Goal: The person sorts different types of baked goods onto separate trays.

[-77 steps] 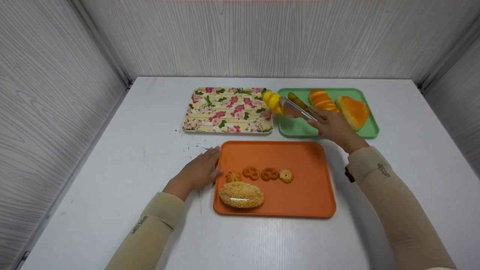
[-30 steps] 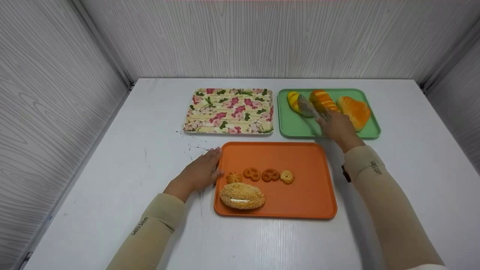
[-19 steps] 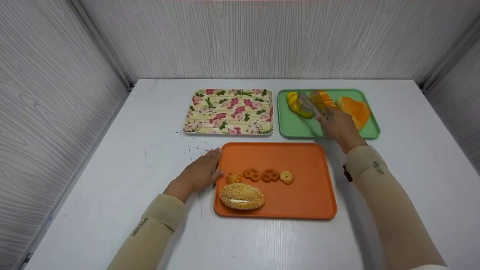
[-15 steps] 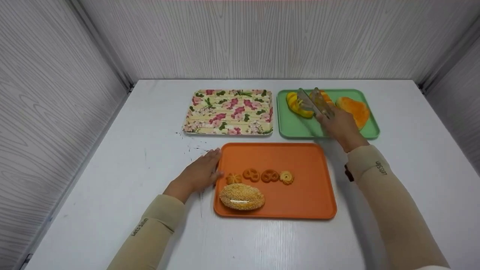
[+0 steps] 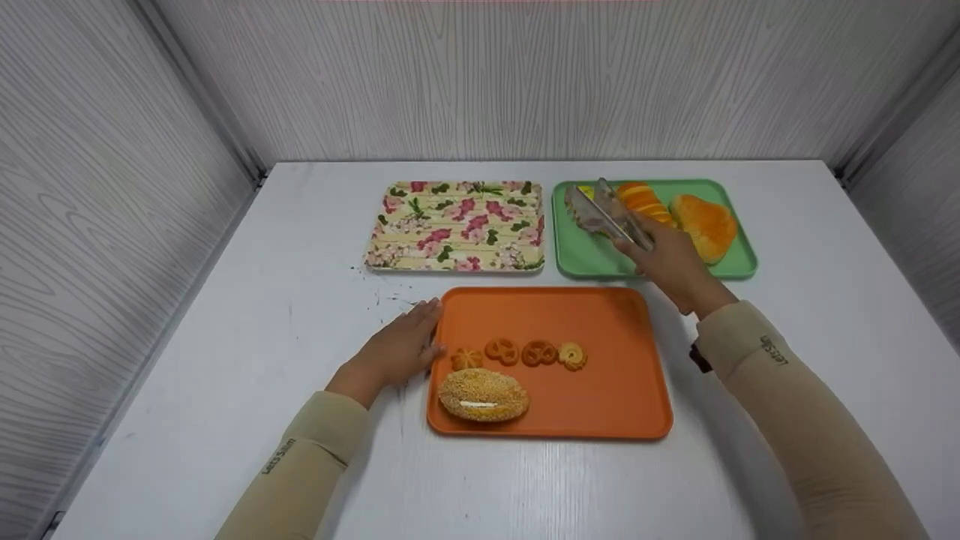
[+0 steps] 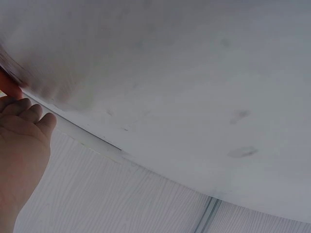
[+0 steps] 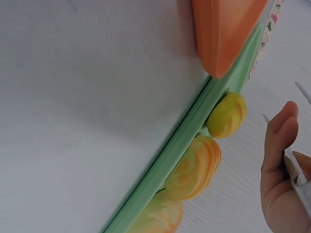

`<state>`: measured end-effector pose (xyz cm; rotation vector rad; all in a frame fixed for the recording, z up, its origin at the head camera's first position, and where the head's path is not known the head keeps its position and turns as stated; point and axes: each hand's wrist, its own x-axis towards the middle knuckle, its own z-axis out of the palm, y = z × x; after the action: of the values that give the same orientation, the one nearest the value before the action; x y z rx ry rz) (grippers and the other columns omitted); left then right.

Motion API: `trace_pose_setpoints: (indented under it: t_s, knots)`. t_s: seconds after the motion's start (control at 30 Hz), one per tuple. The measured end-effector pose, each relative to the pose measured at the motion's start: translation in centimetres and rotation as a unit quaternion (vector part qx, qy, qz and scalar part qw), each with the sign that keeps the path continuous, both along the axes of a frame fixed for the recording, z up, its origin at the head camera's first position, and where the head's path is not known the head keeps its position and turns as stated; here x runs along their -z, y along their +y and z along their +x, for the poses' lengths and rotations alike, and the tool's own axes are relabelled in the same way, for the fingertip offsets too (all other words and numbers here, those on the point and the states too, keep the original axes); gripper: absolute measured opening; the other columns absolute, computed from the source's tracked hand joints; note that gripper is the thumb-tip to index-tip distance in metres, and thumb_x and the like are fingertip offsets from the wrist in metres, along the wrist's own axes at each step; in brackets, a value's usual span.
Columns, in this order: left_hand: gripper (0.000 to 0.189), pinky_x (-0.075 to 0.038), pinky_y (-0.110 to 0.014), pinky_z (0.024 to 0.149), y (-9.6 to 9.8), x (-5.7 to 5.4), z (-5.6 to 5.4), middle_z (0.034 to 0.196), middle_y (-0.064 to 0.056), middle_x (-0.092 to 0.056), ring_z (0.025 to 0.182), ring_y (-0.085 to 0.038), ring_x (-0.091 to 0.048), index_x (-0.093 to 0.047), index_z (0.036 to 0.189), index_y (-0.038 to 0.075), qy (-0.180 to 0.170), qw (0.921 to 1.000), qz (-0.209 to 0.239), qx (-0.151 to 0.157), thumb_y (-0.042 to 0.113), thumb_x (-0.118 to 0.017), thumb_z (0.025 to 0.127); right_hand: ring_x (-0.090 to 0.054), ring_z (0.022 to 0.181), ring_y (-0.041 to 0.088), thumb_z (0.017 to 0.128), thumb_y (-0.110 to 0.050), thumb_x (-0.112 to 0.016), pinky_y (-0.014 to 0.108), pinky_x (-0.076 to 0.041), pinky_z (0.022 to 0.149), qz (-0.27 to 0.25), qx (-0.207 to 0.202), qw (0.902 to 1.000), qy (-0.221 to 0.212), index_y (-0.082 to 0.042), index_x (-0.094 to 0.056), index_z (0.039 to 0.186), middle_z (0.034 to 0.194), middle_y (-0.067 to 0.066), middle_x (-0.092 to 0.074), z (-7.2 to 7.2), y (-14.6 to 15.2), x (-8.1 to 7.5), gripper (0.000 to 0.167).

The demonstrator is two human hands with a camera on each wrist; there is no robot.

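My right hand [image 5: 666,259] grips metal tongs [image 5: 592,214] above the green tray [image 5: 592,262], their two arms spread with nothing seen between them. Below them lies a yellow bread roll [image 7: 227,115], mostly hidden by the tongs in the head view. Beside it are an orange striped bread [image 5: 646,204] and a rounded, golden-brown bread [image 5: 705,226]. My left hand [image 5: 397,345] rests with fairly straight fingers against the left edge of the orange tray [image 5: 607,405].
On the orange tray sit a sesame-coated bread [image 5: 484,395], two pretzel-shaped cookies [image 5: 539,352], a star-shaped cookie [image 5: 467,358] and a ring cookie [image 5: 572,355]. A floral tray [image 5: 442,225] lies left of the green one. Pale wood-grain walls [image 5: 480,82] enclose the table.
The tongs carried the yellow roll from near the floral tray rightward onto the green tray, then spread and let it go. They have since lifted off it. My left hand stayed put.
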<state>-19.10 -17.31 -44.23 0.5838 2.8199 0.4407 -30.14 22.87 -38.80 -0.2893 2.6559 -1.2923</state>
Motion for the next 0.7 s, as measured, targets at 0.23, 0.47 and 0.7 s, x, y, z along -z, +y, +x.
trace_pose_setpoints:
  t_s: [0.23, 0.47, 0.7]
  knots:
    - [0.071, -0.013, -0.042, 0.115, 0.0, 0.0, 0.0, 0.157, -0.012, -0.014, 0.143, -0.027, -0.011, -0.014, 0.153, 0.004, -0.001, 1.0000, -0.002, 0.000, 0.042, -0.043, 0.101, -0.058, 0.098, 0.028, 0.087, -0.058, -0.057, 0.044, -0.050, 0.080, -0.011, -0.032, 0.9994, 0.010, -0.025, -0.028, 0.152, 0.136, 0.011, -0.048, 1.5, -1.3, 0.4, 0.079]
    - [0.071, -0.014, -0.042, 0.115, 0.0, 0.2, 0.0, 0.157, -0.013, -0.015, 0.143, -0.027, -0.011, -0.013, 0.153, 0.004, 0.002, 1.0000, 0.001, 0.001, 0.042, -0.042, 0.101, -0.062, 0.101, 0.033, 0.090, -0.056, -0.054, 0.051, -0.046, 0.091, 0.053, -0.101, 0.9912, 0.067, -0.016, -0.031, 0.151, 0.136, 0.017, -0.051, 3.4, -2.3, 0.6, 0.076]
    - [0.070, -0.014, -0.043, 0.115, 0.0, 0.2, 0.0, 0.157, -0.013, -0.015, 0.143, -0.028, -0.011, -0.014, 0.153, 0.004, 0.006, 1.0000, 0.001, 0.001, 0.043, -0.042, 0.101, -0.065, 0.093, 0.027, 0.091, -0.055, -0.054, 0.045, -0.049, 0.086, 0.052, -0.158, 0.9844, 0.056, -0.018, -0.034, 0.150, 0.126, 0.013, -0.059, 5.7, -3.6, 0.6, 0.073]
